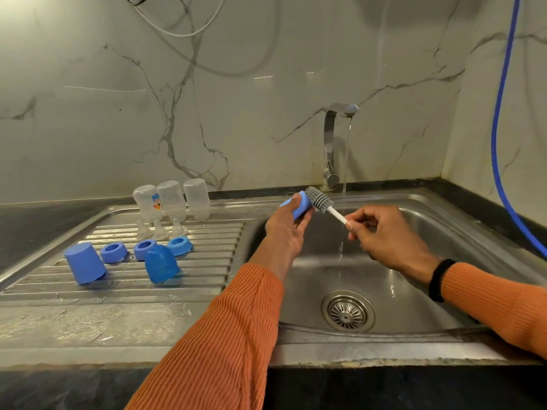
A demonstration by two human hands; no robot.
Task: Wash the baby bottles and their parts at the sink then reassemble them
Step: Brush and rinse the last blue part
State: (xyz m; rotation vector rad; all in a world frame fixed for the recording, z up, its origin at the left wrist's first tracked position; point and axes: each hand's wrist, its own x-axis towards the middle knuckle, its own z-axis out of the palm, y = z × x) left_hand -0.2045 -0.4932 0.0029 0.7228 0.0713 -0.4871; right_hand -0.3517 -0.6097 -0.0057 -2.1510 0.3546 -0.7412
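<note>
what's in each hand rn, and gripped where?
Left hand: blue cap, wrapped around its side, open end toward the brush. Right hand: gray bottle brush, pinched at the white handle; bristle head sits at the cap's mouth.

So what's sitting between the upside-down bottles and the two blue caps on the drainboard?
In the head view, between the bottles and the two blue caps lie three clear nipples, then a row of three blue collar rings.

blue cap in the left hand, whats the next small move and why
Probably push the brush into the blue cap: its bristles sit just outside the cap's open end. The left hand grips the cap, the right hand holds the brush handle, and the tap is running.
</note>
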